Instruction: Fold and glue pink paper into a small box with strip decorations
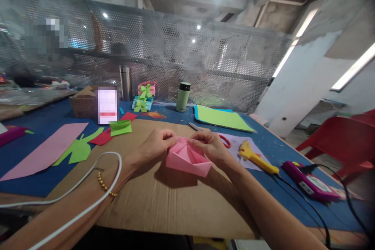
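Both hands pinch a folded pink paper piece (187,160) held just above a brown cardboard sheet (164,203). My left hand (155,145) grips its upper left edge with thumb and fingers closed. My right hand (209,146) pinches its upper right edge. The paper forms an open pocket shape with creased flaps. A bead bracelet (106,186) sits on my left wrist, and a white cable (96,199) loops over that forearm.
Pink paper strip (43,150), green cut-outs (79,150) and red paper (102,137) lie left. Green sheets (222,119), a green bottle (183,97), steel flask (125,83), cardboard box (84,101) stand behind. Yellow glue gun (256,158) and magenta device (309,181) lie right; red chair (342,140) beyond.
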Action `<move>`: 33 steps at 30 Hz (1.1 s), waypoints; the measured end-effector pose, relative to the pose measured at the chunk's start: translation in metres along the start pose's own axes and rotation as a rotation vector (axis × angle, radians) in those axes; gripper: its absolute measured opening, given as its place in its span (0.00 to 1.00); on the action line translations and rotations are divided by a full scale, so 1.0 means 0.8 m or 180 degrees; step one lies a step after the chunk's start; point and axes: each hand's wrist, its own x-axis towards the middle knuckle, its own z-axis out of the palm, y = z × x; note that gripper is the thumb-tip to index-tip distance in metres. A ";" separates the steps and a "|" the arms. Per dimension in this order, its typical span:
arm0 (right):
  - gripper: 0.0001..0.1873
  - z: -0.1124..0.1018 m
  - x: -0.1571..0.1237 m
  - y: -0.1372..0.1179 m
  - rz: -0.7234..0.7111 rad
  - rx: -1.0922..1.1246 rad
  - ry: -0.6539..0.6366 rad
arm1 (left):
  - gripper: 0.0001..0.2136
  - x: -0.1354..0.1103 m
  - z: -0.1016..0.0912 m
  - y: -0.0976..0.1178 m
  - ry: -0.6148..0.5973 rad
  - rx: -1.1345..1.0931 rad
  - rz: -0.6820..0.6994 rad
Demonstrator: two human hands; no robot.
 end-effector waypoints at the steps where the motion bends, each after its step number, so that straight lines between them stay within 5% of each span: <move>1: 0.15 0.000 0.000 -0.001 -0.0006 -0.0016 0.0019 | 0.15 0.003 -0.001 -0.003 0.0021 0.0005 0.0017; 7: 0.15 0.000 0.001 -0.001 0.0111 0.0091 -0.0027 | 0.13 0.011 -0.007 -0.007 -0.0096 0.0053 0.0136; 16: 0.15 0.003 -0.003 0.000 0.0083 0.0192 -0.0251 | 0.14 -0.015 0.005 0.016 -0.0354 -0.0766 -0.0292; 33: 0.21 0.001 0.002 0.005 0.0250 0.0593 -0.0210 | 0.14 -0.005 -0.001 0.008 0.0027 0.0025 0.0087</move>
